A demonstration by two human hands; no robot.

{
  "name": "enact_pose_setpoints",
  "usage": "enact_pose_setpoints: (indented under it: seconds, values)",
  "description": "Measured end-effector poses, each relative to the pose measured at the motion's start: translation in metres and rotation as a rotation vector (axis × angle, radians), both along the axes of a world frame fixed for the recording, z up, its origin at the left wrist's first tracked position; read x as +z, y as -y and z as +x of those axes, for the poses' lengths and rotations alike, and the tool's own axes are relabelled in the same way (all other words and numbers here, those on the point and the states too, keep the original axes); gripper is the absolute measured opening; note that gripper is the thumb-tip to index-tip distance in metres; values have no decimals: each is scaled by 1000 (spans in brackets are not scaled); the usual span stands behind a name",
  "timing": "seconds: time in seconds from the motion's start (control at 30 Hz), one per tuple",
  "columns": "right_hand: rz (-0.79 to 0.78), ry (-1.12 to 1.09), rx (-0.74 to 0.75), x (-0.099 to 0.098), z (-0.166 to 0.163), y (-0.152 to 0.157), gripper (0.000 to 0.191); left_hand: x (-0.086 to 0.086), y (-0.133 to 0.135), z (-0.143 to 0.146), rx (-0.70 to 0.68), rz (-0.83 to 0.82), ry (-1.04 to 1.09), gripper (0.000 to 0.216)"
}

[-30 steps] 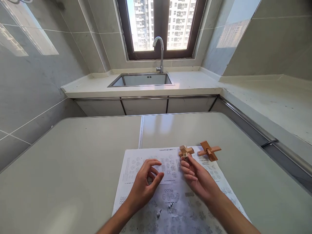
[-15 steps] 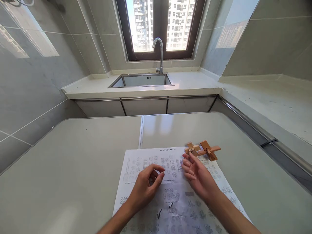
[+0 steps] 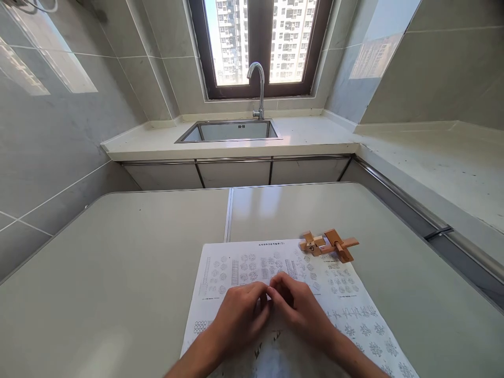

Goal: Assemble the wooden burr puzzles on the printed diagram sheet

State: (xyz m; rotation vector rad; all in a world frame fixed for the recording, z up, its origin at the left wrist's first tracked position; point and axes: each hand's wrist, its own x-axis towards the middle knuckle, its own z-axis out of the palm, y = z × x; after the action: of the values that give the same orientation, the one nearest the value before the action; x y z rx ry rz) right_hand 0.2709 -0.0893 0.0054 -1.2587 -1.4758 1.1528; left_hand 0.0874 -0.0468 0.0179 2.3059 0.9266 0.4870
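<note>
My left hand [image 3: 242,312] and my right hand [image 3: 297,310] meet above a large printed sheet [image 3: 212,265]. Both have curled fingers, and their thumbs and fingertips touch each other. No object shows between them, though the insides of both palms are hidden. Beyond my right hand, at the sheet's far right corner, lie wooden interlocking puzzle pieces. One is a lighter cluster with a dark mark [image 3: 311,244]; beside it is a reddish-brown cross-shaped piece [image 3: 339,245]. Small diagrams and lines of print cover the sheet, with a few black marks near its middle.
The sheet lies on a pale table [image 3: 118,262] with a seam running away from me. Past its far edge stands a white counter [image 3: 315,131] with a sink [image 3: 228,140] and a curved tap [image 3: 261,89] under a window. Another counter [image 3: 444,157] runs along the right.
My right hand has moved left and nearer to me, away from the wooden pieces, and its fingers have curled. My left hand has shifted slightly right, and the two now touch.
</note>
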Motion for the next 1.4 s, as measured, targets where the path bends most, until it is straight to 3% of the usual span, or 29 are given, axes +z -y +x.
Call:
enact_pose_setpoints:
  seconds: [0.43,0.77,1.4]
  values:
    - [-31,33,101,-1,12,0,26,4,-1,-4,-87,11,-37,18]
    - [14,56,38,-4,4,1,26,0,1,0,-57,145,-119,15]
    - [22,60,57,-4,4,1,21,-2,0,-1,-54,158,-56,16]
